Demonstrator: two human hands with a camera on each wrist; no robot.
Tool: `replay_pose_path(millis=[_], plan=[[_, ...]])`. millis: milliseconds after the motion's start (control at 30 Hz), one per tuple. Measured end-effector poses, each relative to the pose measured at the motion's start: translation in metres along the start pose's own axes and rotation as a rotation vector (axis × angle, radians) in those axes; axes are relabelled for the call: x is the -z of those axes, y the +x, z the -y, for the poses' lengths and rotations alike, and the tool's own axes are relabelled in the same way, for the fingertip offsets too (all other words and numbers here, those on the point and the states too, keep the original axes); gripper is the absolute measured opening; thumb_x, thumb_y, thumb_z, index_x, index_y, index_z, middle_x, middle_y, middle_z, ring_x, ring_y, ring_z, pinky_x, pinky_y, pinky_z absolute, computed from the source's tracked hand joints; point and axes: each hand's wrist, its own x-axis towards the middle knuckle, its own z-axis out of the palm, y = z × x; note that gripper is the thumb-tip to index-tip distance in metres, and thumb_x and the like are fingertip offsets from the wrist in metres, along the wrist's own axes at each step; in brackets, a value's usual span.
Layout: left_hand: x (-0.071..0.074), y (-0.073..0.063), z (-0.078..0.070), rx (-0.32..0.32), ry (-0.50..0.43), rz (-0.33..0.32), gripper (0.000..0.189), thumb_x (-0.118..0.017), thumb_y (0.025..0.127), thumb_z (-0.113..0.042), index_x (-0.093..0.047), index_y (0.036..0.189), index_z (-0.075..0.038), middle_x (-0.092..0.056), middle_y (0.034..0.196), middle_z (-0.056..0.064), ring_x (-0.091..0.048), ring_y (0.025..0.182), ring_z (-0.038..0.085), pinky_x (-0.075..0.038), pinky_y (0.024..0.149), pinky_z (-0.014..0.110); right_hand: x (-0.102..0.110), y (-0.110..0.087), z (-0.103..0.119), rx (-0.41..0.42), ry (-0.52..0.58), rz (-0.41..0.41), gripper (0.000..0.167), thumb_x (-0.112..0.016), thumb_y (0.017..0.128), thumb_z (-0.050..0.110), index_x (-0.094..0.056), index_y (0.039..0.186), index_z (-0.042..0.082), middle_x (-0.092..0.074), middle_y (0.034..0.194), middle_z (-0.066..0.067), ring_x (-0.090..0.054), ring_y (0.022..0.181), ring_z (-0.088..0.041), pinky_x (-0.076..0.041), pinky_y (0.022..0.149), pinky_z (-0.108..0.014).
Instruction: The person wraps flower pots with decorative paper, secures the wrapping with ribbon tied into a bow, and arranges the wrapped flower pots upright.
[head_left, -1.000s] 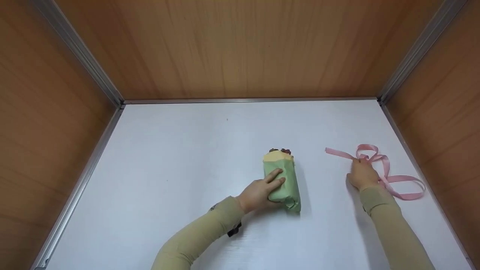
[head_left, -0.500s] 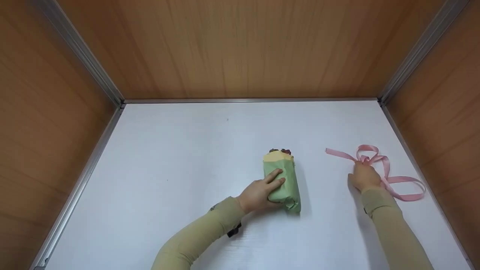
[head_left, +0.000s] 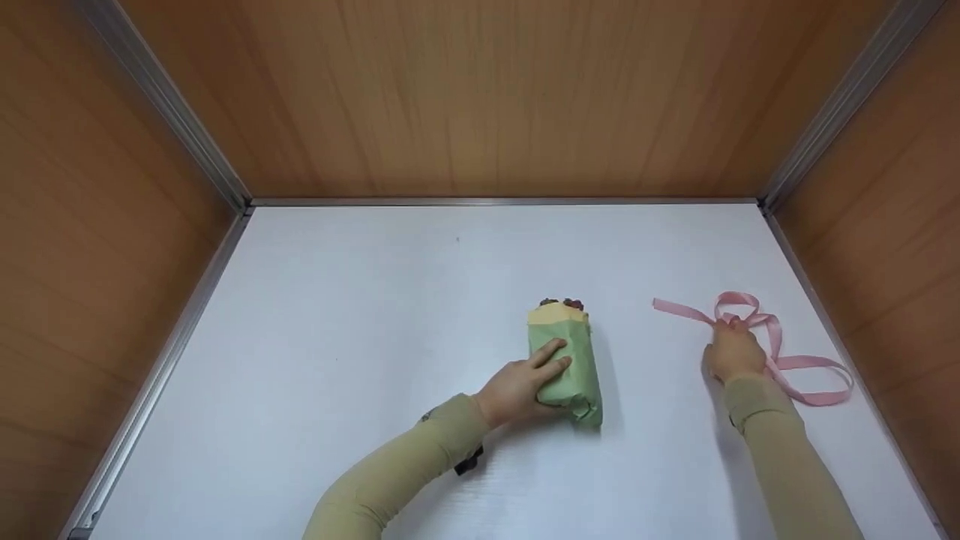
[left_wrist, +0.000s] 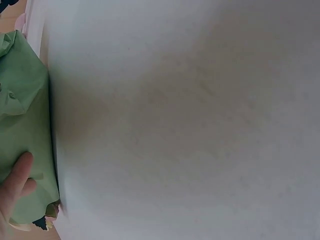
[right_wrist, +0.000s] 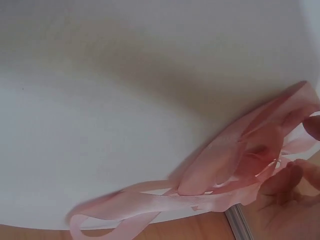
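Observation:
A small bouquet [head_left: 562,334], wrapped in green paper with a yellow band at its top, lies on the white table; dark reddish tips poke out. My left hand [head_left: 514,390] holds it low down, two fingers across its front; the thumb is hidden in the head view. Part of the green paper [left_wrist: 30,130] and a finger of this hand show in the left wrist view. To the right, my right hand [head_left: 735,352] grips a looped pink ribbon [head_left: 814,399] near its bow. Thumb and fingertips lie about the ribbon's folds [right_wrist: 215,165] in the right wrist view.
The white table [head_left: 360,300] is bounded by wooden panels [head_left: 480,97] at the back and both sides, with metal rails [head_left: 502,201] along the joints. One free ribbon end [head_left: 675,308] points left; a wide loop lies close to the right rail.
My right hand has shifted slightly right at the ribbon, its fingers moving closer around the bow. The left hand and the bouquet have stayed in place.

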Motion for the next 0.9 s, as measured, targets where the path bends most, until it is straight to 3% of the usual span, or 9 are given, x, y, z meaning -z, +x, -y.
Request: replay_pose_path(millis=[233,433,567,767,900], plan=[[0.0,0.0,-0.001,-0.009,0.003,0.006,0.074,-0.073,0.081,-0.038,-0.04,0.143,-0.016,-0.027,0.154,0.009,-0.065,0.1,0.026,-0.051,0.089,0.031,-0.001,0.003,-0.003,-0.051,0.012,0.046,0.041,-0.038,0.088,0.005,-0.049,0.12,-0.019,-0.031,0.134,-0.044,-0.047,0.104,-0.059,-0.047,0.077,-0.062],[-0.001,-0.001,-0.001,-0.012,0.004,-0.013,0.072,-0.073,0.081,-0.038,-0.042,0.142,-0.016,-0.029,0.153,0.01,-0.064,0.1,0.025,-0.05,0.09,0.03,-0.002,0.007,-0.003,-0.028,-0.002,-0.01,0.025,-0.042,0.087,0.001,-0.059,0.096,-0.013,-0.051,0.107,-0.037,-0.056,0.09,-0.053,-0.049,0.065,-0.06],[-0.002,-0.002,-0.001,-0.006,0.003,-0.004,0.073,-0.073,0.082,-0.038,-0.041,0.143,-0.016,-0.028,0.154,0.009,-0.065,0.1,0.024,-0.05,0.09,0.03,0.0,0.006,-0.002,0.016,0.022,-0.033,0.023,-0.045,0.088,0.004,-0.062,0.094,-0.011,-0.053,0.097,-0.032,-0.058,0.083,-0.048,-0.049,0.066,-0.059],[-0.002,-0.002,0.0,0.0,-0.001,-0.008,0.073,-0.073,0.081,-0.038,-0.041,0.143,-0.016,-0.028,0.154,0.009,-0.065,0.098,0.025,-0.051,0.088,0.03,0.01,0.009,0.01,0.049,0.207,-0.088,0.027,-0.046,0.093,0.01,-0.06,0.101,-0.012,-0.055,0.099,-0.031,-0.056,0.084,-0.041,-0.046,0.077,-0.053],[-0.001,0.0,0.0,-0.005,0.002,-0.017,0.073,-0.074,0.081,-0.037,-0.041,0.143,-0.016,-0.028,0.154,0.009,-0.065,0.096,0.025,-0.052,0.087,0.031,0.022,0.013,0.024,0.002,0.425,-0.041,0.031,-0.046,0.096,0.016,-0.058,0.11,-0.009,-0.059,0.094,-0.021,-0.054,0.081,-0.027,-0.047,0.071,-0.034]])
